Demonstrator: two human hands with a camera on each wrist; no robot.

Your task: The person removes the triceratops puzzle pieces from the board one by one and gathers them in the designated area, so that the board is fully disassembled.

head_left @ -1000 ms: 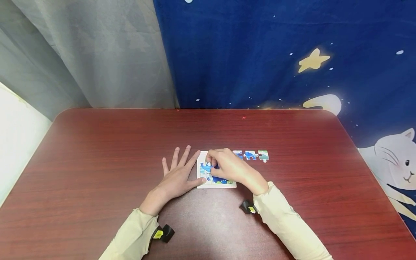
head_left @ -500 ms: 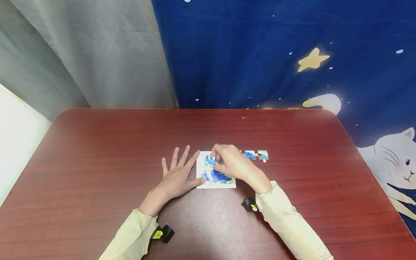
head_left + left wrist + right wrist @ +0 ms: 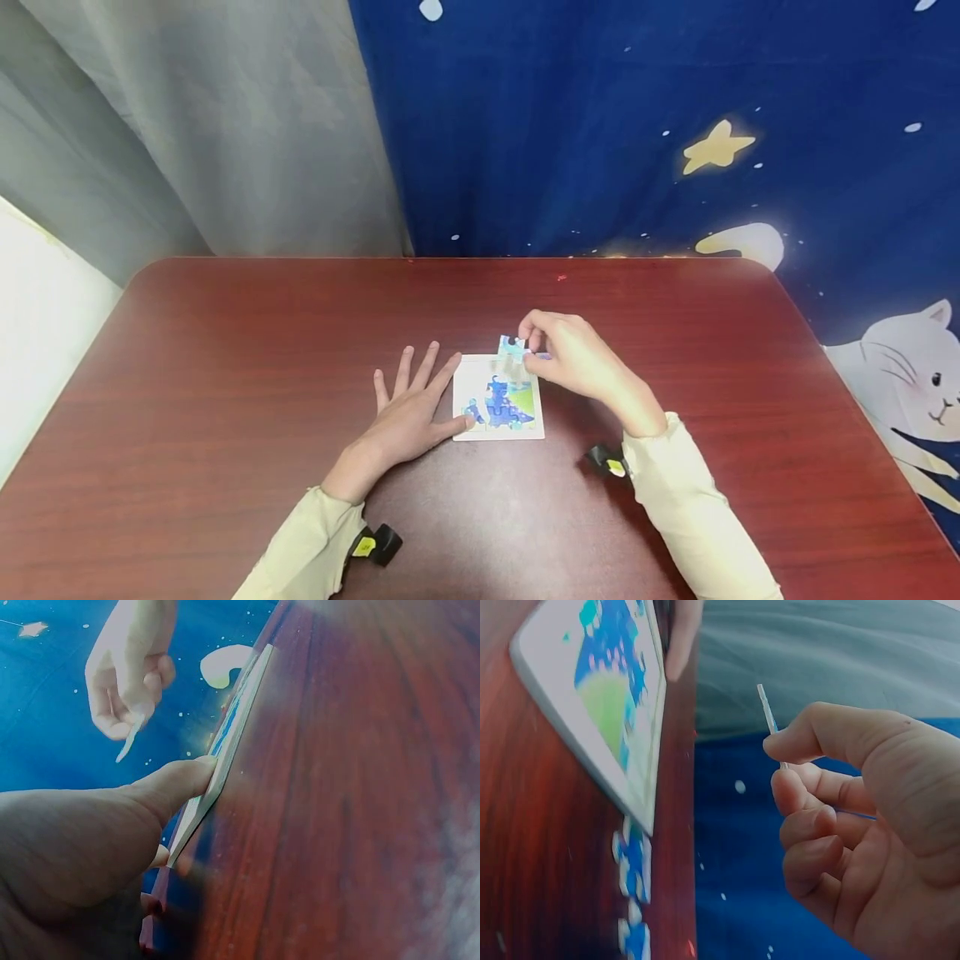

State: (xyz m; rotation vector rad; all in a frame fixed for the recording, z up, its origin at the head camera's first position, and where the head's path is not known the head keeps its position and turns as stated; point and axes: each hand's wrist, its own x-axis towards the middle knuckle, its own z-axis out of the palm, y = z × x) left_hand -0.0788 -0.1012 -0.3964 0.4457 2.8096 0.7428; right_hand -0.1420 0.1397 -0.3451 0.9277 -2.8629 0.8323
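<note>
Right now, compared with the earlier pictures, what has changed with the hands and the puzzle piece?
The right hand has moved rightward and away from the person, carrying the puzzle piece from over the left part of the puzzle board toward its far edge. The piece stays pinched; nothing was visibly let go. The left hand still rests at the board's left side, fingers spread.

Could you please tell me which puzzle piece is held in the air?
The light-blue piece pinched in the right hand; the other pieces lie flat on the table or in the white frame.
</note>
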